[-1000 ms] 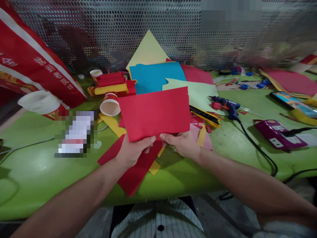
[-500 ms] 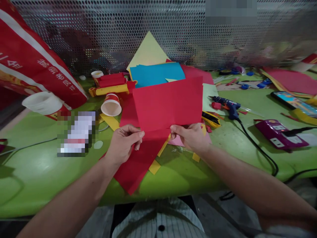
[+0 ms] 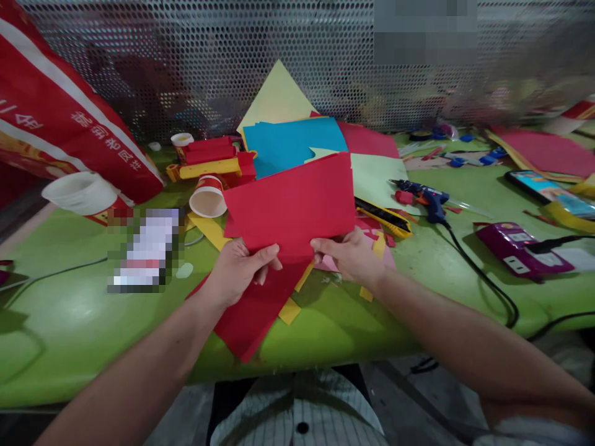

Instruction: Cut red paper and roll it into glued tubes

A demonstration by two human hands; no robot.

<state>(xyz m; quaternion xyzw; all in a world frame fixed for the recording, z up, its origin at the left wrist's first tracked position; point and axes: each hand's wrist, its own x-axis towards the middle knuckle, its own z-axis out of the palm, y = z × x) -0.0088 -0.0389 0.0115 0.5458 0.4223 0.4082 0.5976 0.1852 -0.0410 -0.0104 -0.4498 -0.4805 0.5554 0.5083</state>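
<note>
A sheet of red paper (image 3: 292, 201) is held up over the table, its near edge between my two hands. My left hand (image 3: 244, 266) pinches that edge at the left, thumb on top and fingers curled beneath. At the right, my right hand (image 3: 346, 254) grips the same edge between thumb and fingers. Another red sheet (image 3: 253, 316) lies below, one corner pointing to the table's front edge. Yellow paper strips (image 3: 290, 311) are scattered close by. Behind the held sheet lie blue paper (image 3: 295, 142) and pale green paper (image 3: 279, 99).
A yellow utility knife (image 3: 385, 218), a hot glue gun (image 3: 427, 199) with a cord and a purple power socket (image 3: 515, 251) lie to the right. On the left are a tipped paper cup (image 3: 209, 197), a phone (image 3: 146, 251) and a red bag (image 3: 79, 105). Perforated metal (image 3: 186, 62) stands behind.
The held red sheet has shifted left and somewhat lower, uncovering more of the pale green paper and the knife. Both hands still pinch it and are slightly closer together.
</note>
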